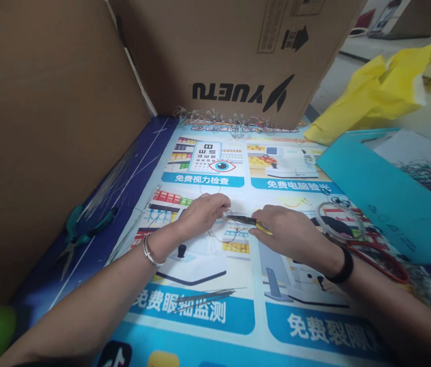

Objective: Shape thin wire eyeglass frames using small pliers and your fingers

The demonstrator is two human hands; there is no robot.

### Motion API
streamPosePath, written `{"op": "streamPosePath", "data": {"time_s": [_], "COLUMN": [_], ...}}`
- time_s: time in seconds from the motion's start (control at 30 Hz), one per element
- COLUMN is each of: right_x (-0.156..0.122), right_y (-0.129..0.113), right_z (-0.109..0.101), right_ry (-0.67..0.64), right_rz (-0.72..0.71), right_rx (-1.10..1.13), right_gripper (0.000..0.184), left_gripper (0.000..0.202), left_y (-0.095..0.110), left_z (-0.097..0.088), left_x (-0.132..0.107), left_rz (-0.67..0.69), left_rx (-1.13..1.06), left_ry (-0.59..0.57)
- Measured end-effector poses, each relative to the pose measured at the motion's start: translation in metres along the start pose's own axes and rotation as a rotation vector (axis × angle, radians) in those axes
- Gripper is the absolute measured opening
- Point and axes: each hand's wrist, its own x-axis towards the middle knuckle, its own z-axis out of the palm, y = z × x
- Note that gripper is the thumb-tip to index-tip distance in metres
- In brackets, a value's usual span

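Note:
My left hand [203,214] is closed in a pinch on a thin wire piece [226,235] that loops down onto the printed poster [208,326]. My right hand [290,232] is wrapped round small yellow-handled pliers [246,221], whose dark tip meets the wire right at my left fingertips. A silver bangle sits on my left wrist and a black band on my right. Both hands rest on the poster near its middle.
Teal-handled pliers [80,235] lie at the left by a bundle of wires [112,178]. More short wires [204,298] lie near me. A clear tape roll [340,219] and red scissors [381,255] sit right, beside a teal board [383,199]. Cardboard boxes [234,56] wall the back and left; a yellow bag [379,92] lies behind.

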Motion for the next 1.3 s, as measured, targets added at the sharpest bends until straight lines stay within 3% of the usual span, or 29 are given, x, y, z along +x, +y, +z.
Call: {"op": "streamPosePath", "data": {"time_s": [0.23,0.6,1.3], "right_x": [0.002,0.003,0.004], "right_y": [0.002,0.001,-0.001], "right_z": [0.001,0.006,0.011], "right_ry": [-0.021,0.044,0.041], "right_rz": [-0.016,-0.048,-0.059], "right_rx": [0.058,0.049,0.081], "right_gripper": [0.026,0.024,0.024], "left_gripper": [0.01,0.01,0.021], "left_y": [-0.003,-0.002,-0.003], "left_z": [0.002,0.002,0.001], "left_x": [-0.002,-0.002,-0.002], "left_rz": [-0.004,-0.043,0.066], "left_rx": [0.038,-0.018,0.045], "left_ry": [0.045,0.022,0.043]}}
